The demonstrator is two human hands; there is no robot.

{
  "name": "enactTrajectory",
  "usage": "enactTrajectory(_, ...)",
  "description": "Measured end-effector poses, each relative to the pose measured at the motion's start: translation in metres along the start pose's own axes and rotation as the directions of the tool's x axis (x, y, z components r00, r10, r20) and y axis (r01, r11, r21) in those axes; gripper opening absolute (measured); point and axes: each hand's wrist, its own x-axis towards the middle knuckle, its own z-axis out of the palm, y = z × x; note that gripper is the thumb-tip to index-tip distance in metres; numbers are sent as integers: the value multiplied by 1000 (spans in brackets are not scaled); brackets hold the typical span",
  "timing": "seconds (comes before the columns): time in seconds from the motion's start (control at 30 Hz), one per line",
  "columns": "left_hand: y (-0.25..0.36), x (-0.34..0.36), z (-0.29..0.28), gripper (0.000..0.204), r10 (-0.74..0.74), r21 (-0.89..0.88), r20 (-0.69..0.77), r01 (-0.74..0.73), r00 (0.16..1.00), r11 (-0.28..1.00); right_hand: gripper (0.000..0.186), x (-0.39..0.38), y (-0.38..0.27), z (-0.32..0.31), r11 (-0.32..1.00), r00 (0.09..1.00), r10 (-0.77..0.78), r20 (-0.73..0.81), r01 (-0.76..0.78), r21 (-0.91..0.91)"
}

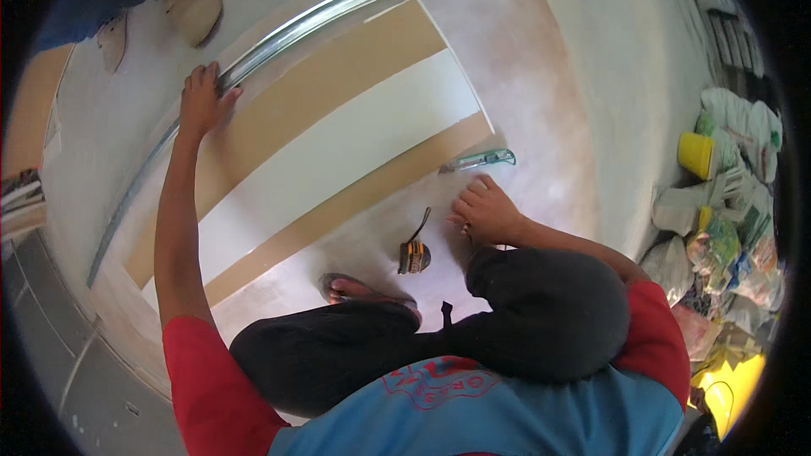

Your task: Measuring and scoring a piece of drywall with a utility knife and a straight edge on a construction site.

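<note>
My left hand [203, 103] grips a long shiny metal profile [338, 7], thumb on its near side and fingers over its far side. The profile runs along the far edge of a flat panel [338, 127] with brown outer bands and a white middle band. My right hand [485, 211] is low over the floor with its fingers curled in; whatever they hold, if anything, is hidden. Just beyond it, a green utility knife [478, 160] lies against the panel's near edge. A black and yellow tape measure [414, 257] rests on the floor between my feet and the panel.
Another person's feet [193, 8] stand at the far left, beyond the profile. Bags and rubbish [726, 236] pile up along the right side, with a yellow tub [695, 154] among them. Grey tiles [93, 380] cover the near left floor.
</note>
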Motion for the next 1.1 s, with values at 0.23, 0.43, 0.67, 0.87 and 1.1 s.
enactTrajectory(0.23, 7, -4, 11, 57, 149, -18, -45, -150, 988, 989, 31, 3, -30, 32, 995, 966, -79, -248, 63, -72)
enactTrajectory(0.43, 2, -5, -13, 54, 70, -111, 28, -67, 997, 992, 43, -17, 60, 15, 887, 862, 298, -409, -409, -216)
enactTrajectory(0.67, 79, 6, -133, 62, 229, -155, -50, -235, 972, 960, 26, -33, 69, 14, 903, 819, 430, -379, -399, 161)
enactTrajectory(0.87, 189, 32, -282, 64, 284, -285, -160, -320, 945, 904, 23, -125, -26, -160, 889, 570, 410, -712, -424, 172)
enactTrajectory(1.1, 274, 12, -419, 66, 301, -431, -430, -486, 851, 760, 61, -180, -170, -405, 818, 630, -218, -745, -299, -492)
